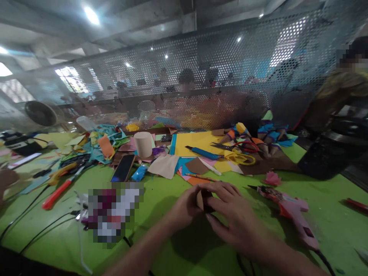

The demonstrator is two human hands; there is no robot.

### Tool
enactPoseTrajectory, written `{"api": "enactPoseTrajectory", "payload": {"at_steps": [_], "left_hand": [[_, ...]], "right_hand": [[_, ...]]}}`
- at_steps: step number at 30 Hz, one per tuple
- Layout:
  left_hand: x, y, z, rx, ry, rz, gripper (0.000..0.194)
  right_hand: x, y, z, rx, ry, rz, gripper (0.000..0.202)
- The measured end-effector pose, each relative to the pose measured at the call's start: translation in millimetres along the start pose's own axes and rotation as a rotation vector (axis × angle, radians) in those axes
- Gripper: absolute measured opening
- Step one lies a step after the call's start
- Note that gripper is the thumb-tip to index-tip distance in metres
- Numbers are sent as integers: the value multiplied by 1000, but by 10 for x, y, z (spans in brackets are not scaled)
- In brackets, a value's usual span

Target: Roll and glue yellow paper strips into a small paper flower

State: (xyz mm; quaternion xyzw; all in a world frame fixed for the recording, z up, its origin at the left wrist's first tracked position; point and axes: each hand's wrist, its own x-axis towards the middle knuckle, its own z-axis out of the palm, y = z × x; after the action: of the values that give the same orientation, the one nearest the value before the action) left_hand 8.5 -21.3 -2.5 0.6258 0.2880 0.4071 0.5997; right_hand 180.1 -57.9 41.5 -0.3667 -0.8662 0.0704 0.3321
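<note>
1. Viewed through the head camera, I find both of my hands working close together above the green table (161,197), toward its near side.
2. The brown piece (200,200), apparently folded, is located between the two hands, its pale edge facing me. Most of it is hidden by fingers.
3. My left hand (186,209) pinches the brown piece, its fingers bent around the far and left sides.
4. My right hand (233,209) arches over the piece from the right, fingers curved and thumb apart beneath them. I cannot tell whether these fingers pinch it or merely rest against it.
5. Right of the hands I record a pink glue gun (297,220) lying on its side, nozzle toward the far left, with a pink paper flower (272,178) just beyond the nozzle.
6. Beyond the hands lie a pencil (204,177), a blue cutter (202,152) and yellow-handled scissors (240,157), among sheets of coloured paper.
7. Farther left I note a dark phone (123,168), a small blue packet (139,173) and an upright pale cylinder (143,145).
8. A perforated screen (172,73) stands behind the table; a person (339,84) is at far right.
</note>
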Motion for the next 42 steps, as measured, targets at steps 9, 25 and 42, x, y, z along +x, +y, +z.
{"api": "enactPoseTrajectory", "payload": {"at_steps": [9,25,42], "left_hand": [[-32,163,-68,180,-47,-148,42],[-2,184,-102,134,-22,-148,41],[7,169,-147,136,-94,-172,49]], "right_hand": [[-46,227,-10,184,234,164,9],[-49,206,40,154,227,121,12],[-71,223,52,122,275,105,13]]}}
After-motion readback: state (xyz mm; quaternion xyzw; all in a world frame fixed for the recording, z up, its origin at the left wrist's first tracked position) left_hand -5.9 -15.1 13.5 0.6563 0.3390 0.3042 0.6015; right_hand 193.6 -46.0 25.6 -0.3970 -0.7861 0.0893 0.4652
